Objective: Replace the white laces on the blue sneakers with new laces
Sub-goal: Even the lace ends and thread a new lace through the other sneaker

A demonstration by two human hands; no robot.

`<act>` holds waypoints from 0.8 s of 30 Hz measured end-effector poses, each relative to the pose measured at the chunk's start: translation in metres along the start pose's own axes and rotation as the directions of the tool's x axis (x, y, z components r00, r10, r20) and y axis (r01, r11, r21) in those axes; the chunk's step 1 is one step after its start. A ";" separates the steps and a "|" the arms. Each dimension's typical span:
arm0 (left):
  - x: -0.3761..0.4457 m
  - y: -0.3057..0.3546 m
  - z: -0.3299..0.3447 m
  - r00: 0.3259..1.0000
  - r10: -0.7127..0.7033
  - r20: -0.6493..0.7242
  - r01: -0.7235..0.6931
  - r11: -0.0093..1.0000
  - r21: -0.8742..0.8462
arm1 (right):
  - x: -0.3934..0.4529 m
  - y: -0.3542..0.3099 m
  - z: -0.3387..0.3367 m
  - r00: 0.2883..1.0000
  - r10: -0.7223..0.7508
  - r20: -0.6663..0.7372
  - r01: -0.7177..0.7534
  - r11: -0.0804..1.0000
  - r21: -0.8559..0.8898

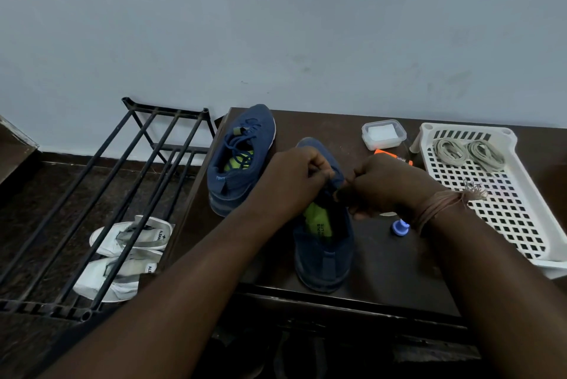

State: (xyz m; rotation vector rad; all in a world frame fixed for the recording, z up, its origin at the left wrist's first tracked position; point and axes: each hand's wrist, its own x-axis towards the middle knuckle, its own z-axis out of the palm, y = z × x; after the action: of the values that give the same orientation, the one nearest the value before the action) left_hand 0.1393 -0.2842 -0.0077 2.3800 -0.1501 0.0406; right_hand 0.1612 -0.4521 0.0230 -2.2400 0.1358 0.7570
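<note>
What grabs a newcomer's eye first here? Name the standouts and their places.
First, the two hands: the left hand and right hand both pinch at the lacing area of the near blue sneaker at the table's front middle. Behind it to the left stands the second blue sneaker, showing blue laces. At right, a white basket holds two coiled pale laces.

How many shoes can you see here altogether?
4. One blue sneaker stands at the table's far left, a second blue sneaker sits under both hands, and two white shoes lie on the floor under the black rack. Others may be hidden.
</note>
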 end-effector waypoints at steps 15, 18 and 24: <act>-0.009 0.003 0.020 0.997 0.064 -0.031 -0.056 0.978 0.203 | 0.013 0.006 0.005 0.981 0.191 0.019 -0.191 0.965 0.180; -0.011 0.002 0.022 0.996 0.068 -0.052 -0.055 0.975 0.214 | 0.015 0.007 0.004 0.981 0.196 0.000 -0.192 0.961 0.201; -0.011 0.000 0.030 0.988 0.061 -0.141 -0.031 0.978 0.204 | 0.012 0.007 0.005 0.984 0.180 -0.016 -0.172 0.959 0.225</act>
State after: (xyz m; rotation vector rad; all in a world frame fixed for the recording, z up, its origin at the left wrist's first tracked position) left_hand 0.1276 -0.3040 -0.0304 2.5645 -0.1368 0.2642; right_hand 0.1665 -0.4520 0.0092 -2.0462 0.4221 0.7552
